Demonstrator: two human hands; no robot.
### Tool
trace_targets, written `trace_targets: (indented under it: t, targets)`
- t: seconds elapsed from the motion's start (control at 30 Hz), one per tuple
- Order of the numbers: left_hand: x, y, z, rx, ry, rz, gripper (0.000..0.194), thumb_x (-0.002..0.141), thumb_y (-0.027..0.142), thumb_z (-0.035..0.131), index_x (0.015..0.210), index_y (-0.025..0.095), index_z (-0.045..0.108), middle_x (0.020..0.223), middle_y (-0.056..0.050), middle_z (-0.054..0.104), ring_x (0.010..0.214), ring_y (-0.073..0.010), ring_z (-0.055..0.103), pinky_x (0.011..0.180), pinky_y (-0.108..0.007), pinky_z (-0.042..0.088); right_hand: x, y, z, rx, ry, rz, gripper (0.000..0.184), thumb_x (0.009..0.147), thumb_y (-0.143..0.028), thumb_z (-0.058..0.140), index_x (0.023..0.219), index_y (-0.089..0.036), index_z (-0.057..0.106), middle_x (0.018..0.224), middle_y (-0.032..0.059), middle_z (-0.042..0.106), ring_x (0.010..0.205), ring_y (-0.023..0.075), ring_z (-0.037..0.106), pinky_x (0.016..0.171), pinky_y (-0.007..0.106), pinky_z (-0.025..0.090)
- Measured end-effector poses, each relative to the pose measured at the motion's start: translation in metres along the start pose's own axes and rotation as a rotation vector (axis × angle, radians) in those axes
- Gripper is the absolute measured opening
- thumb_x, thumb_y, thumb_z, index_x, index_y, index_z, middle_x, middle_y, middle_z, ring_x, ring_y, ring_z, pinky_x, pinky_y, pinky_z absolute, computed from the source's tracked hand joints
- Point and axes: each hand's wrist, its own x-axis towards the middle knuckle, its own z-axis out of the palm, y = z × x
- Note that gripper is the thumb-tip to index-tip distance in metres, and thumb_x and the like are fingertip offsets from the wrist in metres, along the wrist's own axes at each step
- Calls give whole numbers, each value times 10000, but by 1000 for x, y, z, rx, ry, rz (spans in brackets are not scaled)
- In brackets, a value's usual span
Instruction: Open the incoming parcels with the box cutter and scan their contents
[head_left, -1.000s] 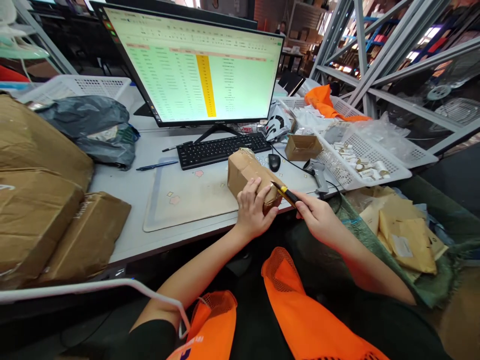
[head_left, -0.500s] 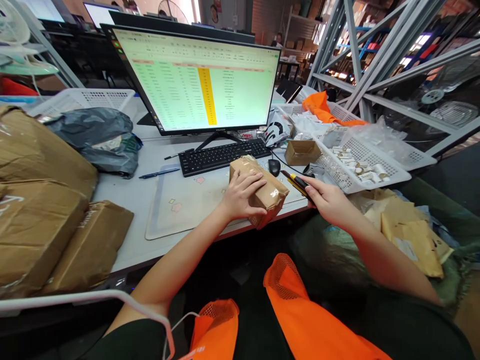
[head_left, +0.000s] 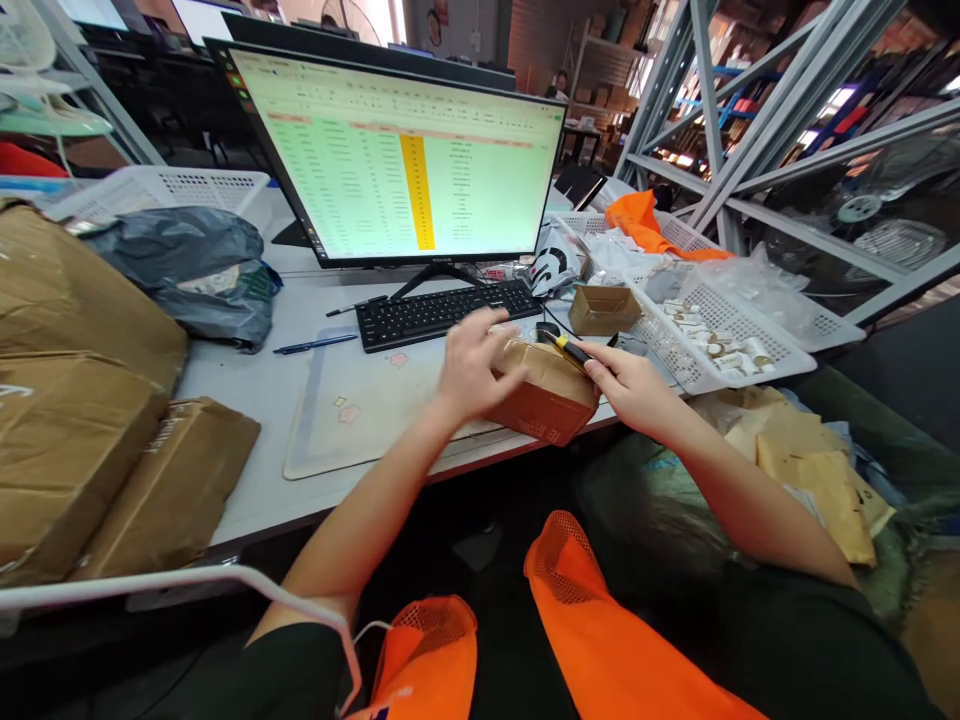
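A small brown cardboard box [head_left: 551, 405] sits tilted at the desk's front edge, with shiny tape on its top. My left hand [head_left: 472, 370] is at the box's left end, blurred, with thumb and fingers apart. The thumb overlaps the box, but whether it presses on it I cannot tell. My right hand [head_left: 626, 385] is closed around a yellow and black utility knife [head_left: 570, 350]. The knife's front end lies over the box's upper right part; contact of the blade is not clear.
Behind are a keyboard [head_left: 442, 312], a mouse [head_left: 547, 330] and a monitor [head_left: 405, 160]. An open small carton [head_left: 604, 310] and a white basket [head_left: 694, 370] of small white rolls stand right. Large cartons [head_left: 75, 440] and a grey plastic bag [head_left: 187, 270] fill the left.
The box has turned so its printed side faces me. My left hand has lifted off its top towards the left end. My right hand has brought the knife left, over the box.
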Motion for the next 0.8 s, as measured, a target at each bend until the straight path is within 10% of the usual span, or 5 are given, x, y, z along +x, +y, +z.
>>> trace_targets:
  t: [0.17,0.3,0.8]
  targets:
    - [30,-68,-22,-521,-212,-470,778,734,561,761,1394,181,606,1459,-158,614,1368,-387,556,1186,-552,410,-9,1,3,-67,29,-99,458,1061,-357,448,1428,-191,667,1364,109,715,1236,281,677,1091,464,540]
    - [12,-54,-3,-721,-181,-676,674,714,512,789,1283,193,619,1270,-106,697,1186,-327,662,1087,-496,511,-22,-8,6,-133,-17,-126,445,1079,-345,437,1460,-244,644,1375,97,694,1254,274,660,1101,450,536]
    - [-30,-25,30,-600,59,-519,747,868,318,727,1547,259,423,1469,-138,576,1307,-281,616,1137,-465,502,-42,-41,15,-583,-42,-51,449,1079,-354,454,1470,-270,657,1113,140,683,833,245,667,682,332,502]
